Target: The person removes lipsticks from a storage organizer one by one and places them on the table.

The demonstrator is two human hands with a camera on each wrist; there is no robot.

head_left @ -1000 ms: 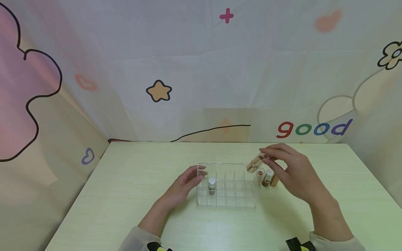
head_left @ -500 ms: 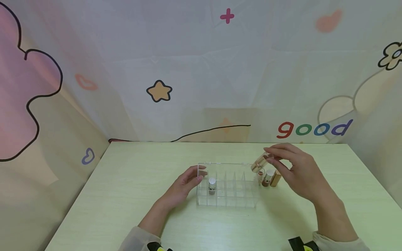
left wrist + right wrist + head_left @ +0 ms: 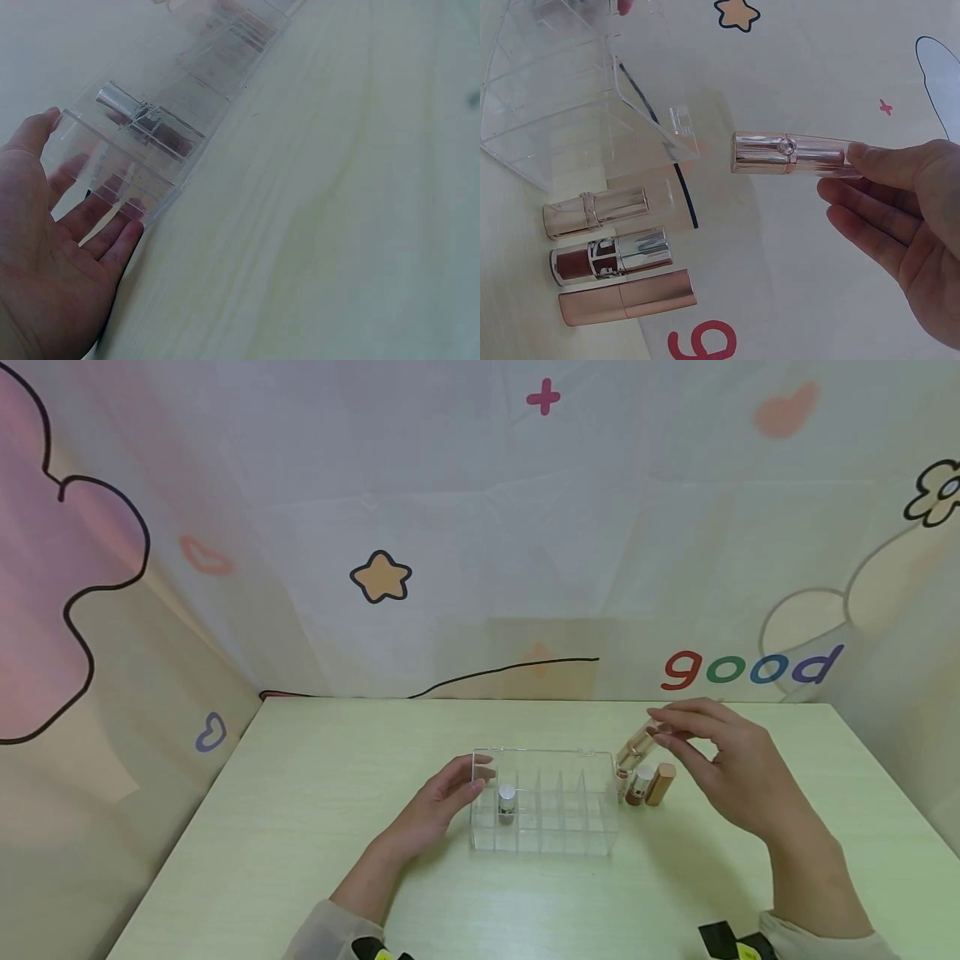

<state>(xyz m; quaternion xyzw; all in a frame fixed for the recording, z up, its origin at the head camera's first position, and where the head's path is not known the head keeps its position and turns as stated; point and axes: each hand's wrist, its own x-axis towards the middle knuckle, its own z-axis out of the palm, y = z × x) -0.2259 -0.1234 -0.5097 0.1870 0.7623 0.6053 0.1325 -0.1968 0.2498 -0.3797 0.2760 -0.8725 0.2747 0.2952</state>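
A clear acrylic lipstick organizer with several compartments stands on the table. My left hand holds its left end, thumb and fingers on either side of the wall. In one left compartment stands a silver-capped lipstick. My right hand pinches a shiny gold lipstick by its clear end, tilted in the air beyond the organizer's right end. Beneath it three tubes stand in a row: a rose-gold lipstick with a clear cap, a silver-capped dark tube and a plain copper lipstick.
The pale wooden table extends on both sides of the organizer. A printed cloth backdrop rises right behind the table's far edge and along both sides.
My right hand has moved right and slightly back with the gold lipstick, away from the organizer's compartments and over the standing tubes. The left hand and organizer have stayed put.
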